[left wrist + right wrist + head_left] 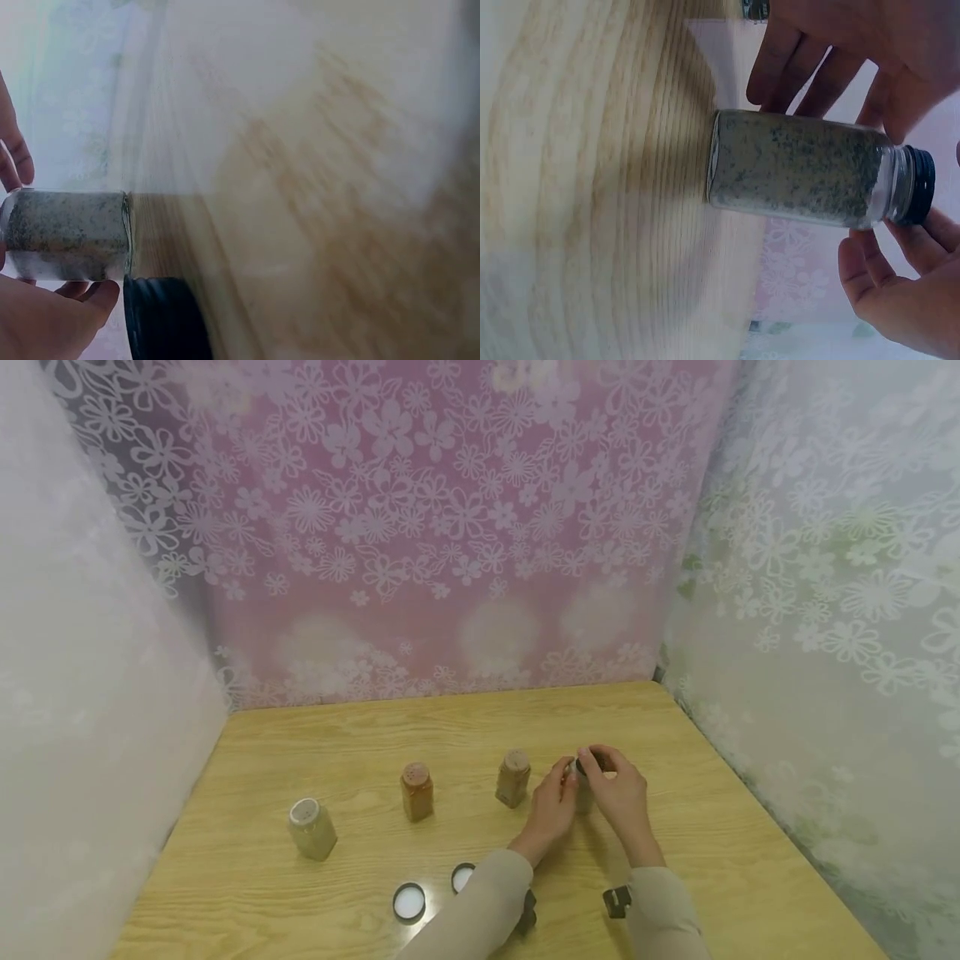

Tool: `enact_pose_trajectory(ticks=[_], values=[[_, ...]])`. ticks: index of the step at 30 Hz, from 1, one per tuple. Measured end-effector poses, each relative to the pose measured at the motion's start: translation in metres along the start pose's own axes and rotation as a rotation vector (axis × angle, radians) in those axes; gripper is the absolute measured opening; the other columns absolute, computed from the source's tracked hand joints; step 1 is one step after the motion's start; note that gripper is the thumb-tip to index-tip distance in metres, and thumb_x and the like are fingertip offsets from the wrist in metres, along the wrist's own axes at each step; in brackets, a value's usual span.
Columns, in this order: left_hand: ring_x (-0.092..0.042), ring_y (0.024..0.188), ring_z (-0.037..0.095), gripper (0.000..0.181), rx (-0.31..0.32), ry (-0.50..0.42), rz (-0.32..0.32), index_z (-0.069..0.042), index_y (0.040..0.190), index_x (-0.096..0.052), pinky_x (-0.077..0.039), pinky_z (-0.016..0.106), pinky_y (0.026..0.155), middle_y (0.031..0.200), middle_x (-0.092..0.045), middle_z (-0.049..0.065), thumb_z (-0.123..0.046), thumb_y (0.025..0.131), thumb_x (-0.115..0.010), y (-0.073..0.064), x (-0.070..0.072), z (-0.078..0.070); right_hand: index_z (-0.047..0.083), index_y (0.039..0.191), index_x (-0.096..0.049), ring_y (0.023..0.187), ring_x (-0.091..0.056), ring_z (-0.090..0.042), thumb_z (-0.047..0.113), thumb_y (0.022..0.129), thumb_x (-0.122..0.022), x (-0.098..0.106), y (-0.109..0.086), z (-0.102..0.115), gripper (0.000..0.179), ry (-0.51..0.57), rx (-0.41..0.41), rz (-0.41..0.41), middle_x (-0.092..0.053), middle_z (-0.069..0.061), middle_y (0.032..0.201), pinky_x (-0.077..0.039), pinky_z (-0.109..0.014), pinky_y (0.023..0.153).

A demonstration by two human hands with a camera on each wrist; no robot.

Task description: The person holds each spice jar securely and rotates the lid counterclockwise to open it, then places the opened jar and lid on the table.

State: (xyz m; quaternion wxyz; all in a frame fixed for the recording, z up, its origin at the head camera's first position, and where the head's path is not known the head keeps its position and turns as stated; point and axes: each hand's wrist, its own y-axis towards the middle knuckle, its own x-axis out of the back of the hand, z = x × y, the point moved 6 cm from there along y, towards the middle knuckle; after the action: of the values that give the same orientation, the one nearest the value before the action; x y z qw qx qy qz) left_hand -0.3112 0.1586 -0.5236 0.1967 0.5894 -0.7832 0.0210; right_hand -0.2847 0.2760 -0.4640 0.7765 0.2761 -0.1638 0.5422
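Note:
A clear glass spice jar point(795, 169) filled with grey-green flecked seasoning stands upright on the wooden table, right of centre in the head view. Its black screw lid point(921, 185) sits on the neck. My left hand point(553, 810) holds the jar's body from the left, fingers behind the glass and thumb near the shoulder. From above and the right, my right hand point(618, 789) grips the lid with thumb and fingers. Left of the hands stands a spice jar point(513, 778) with brownish-green contents and a perforated shaker top showing.
An orange-red spice jar point(417, 792) and a pale greenish jar point(312, 829), both with shaker tops showing, stand farther left. Two black-rimmed lids point(408, 903) with white insides lie near the front, one partly behind the left sleeve point(480, 906). Patterned curtains point(450, 527) enclose the table.

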Motion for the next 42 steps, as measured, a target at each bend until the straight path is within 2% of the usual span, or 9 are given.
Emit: enact_pose_trajectory(ticks=[3, 7, 11, 14, 16, 24, 29, 35, 42], values=[[-0.062, 0.106, 0.020, 0.043, 0.004, -0.005, 0.005, -0.018, 0.149, -0.043, -0.054, 0.034, 0.086, 0.129, -0.061, 0.010, -0.031, 0.109, -0.036, 0.001, -0.002, 0.001, 0.006, 0.131, -0.059, 0.104, -0.057, -0.032, 0.054, 0.099, -0.052, -0.004, 0.002, 0.001, 0.059, 0.001, 0.006, 0.044, -0.067, -0.014, 0.112, -0.045, -0.056, 0.094], [-0.061, 0.106, 0.020, 0.044, -0.001, 0.002, 0.014, -0.018, 0.151, -0.040, -0.054, 0.036, 0.086, 0.131, -0.060, 0.011, -0.031, 0.109, -0.037, 0.001, -0.003, 0.000, 0.003, 0.138, -0.052, 0.114, -0.056, -0.035, 0.048, 0.099, -0.057, -0.003, 0.001, 0.000, 0.060, -0.005, 0.012, 0.034, -0.062, -0.018, 0.126, -0.048, -0.056, 0.095], [-0.057, 0.122, 0.027, 0.046, -0.008, 0.002, 0.017, -0.020, 0.154, -0.036, -0.051, 0.045, 0.099, 0.141, -0.055, 0.012, -0.031, 0.109, -0.036, 0.000, -0.002, -0.002, 0.002, 0.137, -0.050, 0.114, -0.059, -0.032, 0.044, 0.093, -0.069, -0.001, 0.001, -0.004, 0.064, -0.005, -0.010, -0.009, -0.060, -0.018, 0.126, -0.054, -0.035, 0.089], [-0.050, 0.133, 0.030, 0.046, 0.001, -0.013, 0.029, -0.024, 0.154, -0.036, -0.045, 0.049, 0.107, 0.147, -0.051, 0.011, -0.030, 0.109, -0.034, 0.000, -0.001, -0.003, 0.001, 0.130, -0.055, 0.108, -0.062, -0.029, 0.042, 0.089, -0.074, 0.001, 0.001, -0.006, 0.061, -0.004, -0.012, -0.027, -0.064, -0.016, 0.118, -0.051, -0.017, 0.081], [-0.049, 0.135, 0.031, 0.045, 0.018, -0.023, 0.041, -0.026, 0.154, -0.035, -0.044, 0.050, 0.108, 0.148, -0.049, 0.012, -0.031, 0.109, -0.033, 0.000, -0.001, -0.003, 0.000, 0.128, -0.057, 0.107, -0.062, -0.029, 0.039, 0.090, -0.074, 0.001, 0.001, -0.006, 0.057, -0.012, 0.007, -0.026, -0.064, -0.016, 0.118, -0.049, -0.013, 0.078], [-0.048, 0.136, 0.032, 0.045, 0.052, -0.026, 0.062, -0.029, 0.154, -0.035, -0.043, 0.052, 0.109, 0.149, -0.049, 0.012, -0.034, 0.109, -0.033, -0.001, -0.002, -0.003, 0.004, 0.138, -0.056, 0.091, -0.066, -0.031, 0.021, 0.094, -0.066, 0.000, -0.003, -0.004, 0.049, -0.048, 0.054, 0.024, -0.065, -0.019, 0.121, -0.055, -0.026, 0.069], [-0.048, 0.135, 0.031, 0.044, 0.053, -0.033, 0.049, -0.031, 0.153, -0.036, -0.043, 0.052, 0.108, 0.149, -0.050, 0.010, -0.035, 0.109, -0.034, -0.001, -0.002, -0.002, 0.006, 0.144, -0.048, 0.104, -0.065, -0.032, 0.015, 0.091, -0.066, 0.001, -0.004, -0.004, 0.057, -0.029, 0.065, -0.005, -0.056, -0.017, 0.135, -0.056, -0.027, 0.077], [-0.050, 0.133, 0.032, 0.044, 0.032, -0.027, 0.048, -0.030, 0.152, -0.038, -0.045, 0.052, 0.106, 0.146, -0.052, 0.011, -0.037, 0.109, -0.034, 0.000, 0.000, -0.002, 0.003, 0.133, -0.053, 0.109, -0.063, -0.028, 0.017, 0.090, -0.069, 0.004, -0.003, -0.008, 0.048, -0.008, 0.052, -0.044, -0.059, -0.014, 0.126, -0.055, -0.026, 0.082], [-0.055, 0.126, 0.032, 0.044, 0.038, -0.016, 0.053, -0.030, 0.152, -0.038, -0.048, 0.052, 0.101, 0.143, -0.054, 0.013, -0.038, 0.109, -0.034, 0.000, -0.001, -0.002, 0.003, 0.128, -0.062, 0.107, -0.065, -0.029, 0.010, 0.091, -0.065, 0.004, -0.004, -0.004, 0.038, -0.039, 0.140, -0.056, -0.064, -0.015, 0.127, -0.053, -0.019, 0.072]])
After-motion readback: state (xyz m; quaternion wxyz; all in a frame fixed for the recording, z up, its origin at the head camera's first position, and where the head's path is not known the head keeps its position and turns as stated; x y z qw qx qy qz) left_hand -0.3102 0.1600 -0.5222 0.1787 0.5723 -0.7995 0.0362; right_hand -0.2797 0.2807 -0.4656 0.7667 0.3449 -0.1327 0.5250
